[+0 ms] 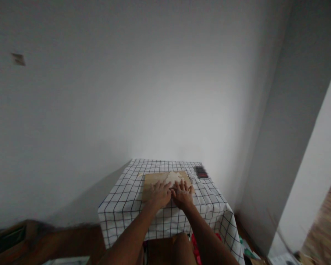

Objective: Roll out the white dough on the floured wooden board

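Note:
A wooden board [151, 179] lies flat on the table. On its right half rests a pale, thin piece with an uneven edge [173, 177]; it resembles dough, though I cannot be sure. My left hand [161, 193] is palm down over the board's near edge, its fingers stretched forward and spread. Close beside it, with thumbs nearly meeting, my right hand [182, 194] also lies palm down, fingers spread over the near part of the pale piece. Whatever is under the palms is hidden.
A black-and-white checked cloth [118, 197] covers the table, which stands against a white wall [165, 92]. A dark, blurred-out flat object [200, 172] lies at the back right. A brown box [9, 237] sits low on the left; something red [195, 247] shows below the table.

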A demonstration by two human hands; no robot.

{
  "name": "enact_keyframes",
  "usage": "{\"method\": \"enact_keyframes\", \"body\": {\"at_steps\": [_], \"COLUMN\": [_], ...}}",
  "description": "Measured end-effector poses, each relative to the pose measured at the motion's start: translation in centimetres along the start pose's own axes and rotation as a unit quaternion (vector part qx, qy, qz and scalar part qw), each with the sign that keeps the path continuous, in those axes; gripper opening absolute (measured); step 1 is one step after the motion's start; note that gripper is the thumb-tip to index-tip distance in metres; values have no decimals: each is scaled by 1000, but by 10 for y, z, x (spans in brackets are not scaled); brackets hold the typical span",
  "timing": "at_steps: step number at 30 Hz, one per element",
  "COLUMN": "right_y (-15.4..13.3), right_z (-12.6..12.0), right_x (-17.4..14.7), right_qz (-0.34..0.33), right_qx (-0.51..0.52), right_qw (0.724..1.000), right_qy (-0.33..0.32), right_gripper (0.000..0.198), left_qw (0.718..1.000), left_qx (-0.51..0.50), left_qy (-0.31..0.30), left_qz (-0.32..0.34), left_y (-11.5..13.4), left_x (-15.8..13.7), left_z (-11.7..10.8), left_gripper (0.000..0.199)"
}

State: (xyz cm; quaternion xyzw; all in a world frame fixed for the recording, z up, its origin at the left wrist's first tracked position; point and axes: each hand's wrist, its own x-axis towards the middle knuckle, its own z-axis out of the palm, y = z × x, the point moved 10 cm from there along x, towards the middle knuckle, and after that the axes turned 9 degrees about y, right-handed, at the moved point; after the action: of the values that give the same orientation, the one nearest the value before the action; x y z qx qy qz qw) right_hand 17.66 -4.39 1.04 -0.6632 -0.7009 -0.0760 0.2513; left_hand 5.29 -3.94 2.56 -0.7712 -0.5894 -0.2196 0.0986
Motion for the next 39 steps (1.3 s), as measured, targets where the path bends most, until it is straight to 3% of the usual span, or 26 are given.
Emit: {"method": "enact_keyframes", "body": {"at_steps": [14,18,29,39], "right_y": [3,8,14,27], "right_z": [6,18,56,92], "right_x": [63,85,155,217], "right_qz": [-19,-15,-31,25], "right_qx": [-54,-56,-42,10], "right_qw": [997,995,995,993], "right_qy": [-57,-86,-80,-112], "right_gripper": [54,54,59,71], "left_qw": [1000,1000,999,993], "left_qx": [-11,-26,-7,-54], "left_qy": [1,5,-39,-76], "left_qz": [28,1,-20,-67], "left_y": [-14,-22,-39,-72], "left_x": [63,82,136,198], "left_z": [19,27,60,101], "left_gripper": [49,47,48,59]}}
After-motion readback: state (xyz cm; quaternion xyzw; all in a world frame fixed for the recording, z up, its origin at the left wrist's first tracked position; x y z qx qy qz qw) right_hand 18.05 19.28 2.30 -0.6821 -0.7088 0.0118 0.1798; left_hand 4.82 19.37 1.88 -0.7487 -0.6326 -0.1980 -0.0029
